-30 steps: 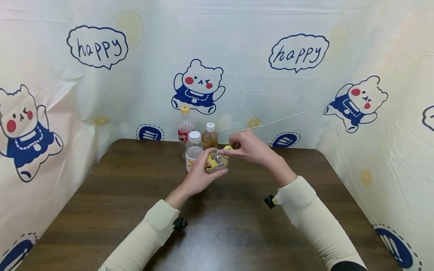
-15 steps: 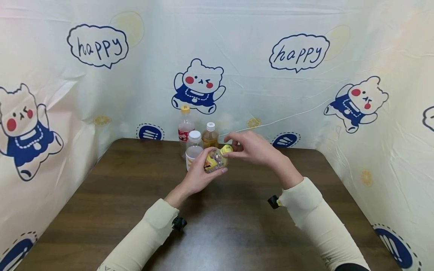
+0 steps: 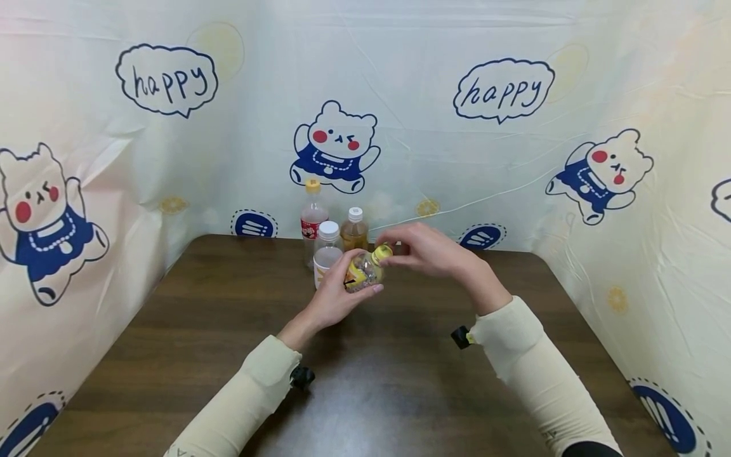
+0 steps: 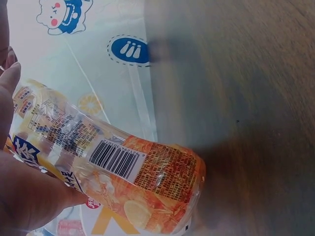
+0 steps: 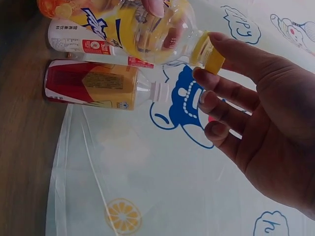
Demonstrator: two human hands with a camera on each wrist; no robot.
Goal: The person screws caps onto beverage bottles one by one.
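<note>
A clear bottle with a yellow and orange label is held tilted above the brown table, in front of the standing bottles. My left hand grips its body from below; the left wrist view shows the barcode side of the bottle against my palm. My right hand is at the bottle's neck, and its fingertips pinch the yellow cap. In the right wrist view the cap sits between two digits of my right hand, with the other fingers loosely curled below.
Three more bottles stand at the table's far edge: a white-capped one, a red-labelled one with a yellow cap and an amber one. Printed plastic sheeting walls the table on three sides.
My right hand's fingers have slid back off the cap's top, so the yellow cap now shows. The left hand and bottle have barely moved.
</note>
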